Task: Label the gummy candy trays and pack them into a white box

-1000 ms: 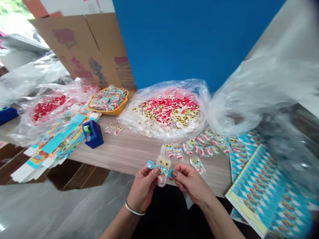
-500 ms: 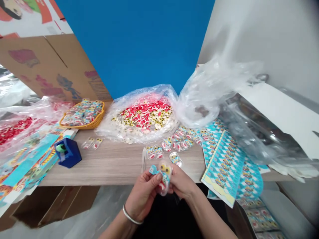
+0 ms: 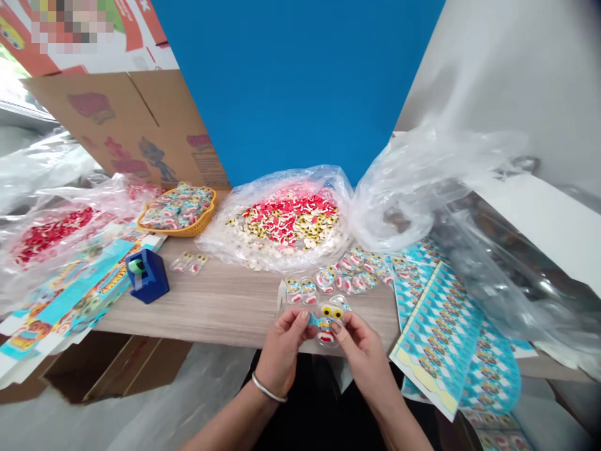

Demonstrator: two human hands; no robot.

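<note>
A small clear plastic case [image 3: 325, 337] with yellow eye pieces and a red-and-white mouth piece inside is held upright over the table's front edge. My right hand [image 3: 365, 351] grips its right side, thumb on the front. My left hand [image 3: 280, 351], with a bracelet at the wrist, pinches the light blue end of a sticker [image 3: 313, 320] that lies across the case. Just behind my hands, several similar cases with stickers [image 3: 300, 291] rest on the table, one partly hidden behind the held case. Sheets of blue stickers [image 3: 439, 332] lie to the right of my right hand.
A clear bag of red and yellow pieces [image 3: 291, 219] lies open at the back. Left of it are a yellow basket [image 3: 200, 227] of filled cases, two cases without stickers [image 3: 188, 263] and a blue tape dispenser [image 3: 146, 275]. Crumpled plastic [image 3: 394, 207] lies at right.
The case has turned to face me more squarely. My right thumb has come onto its front, while my left thumb has moved off it to the sticker's end. The whole view has shifted.
</note>
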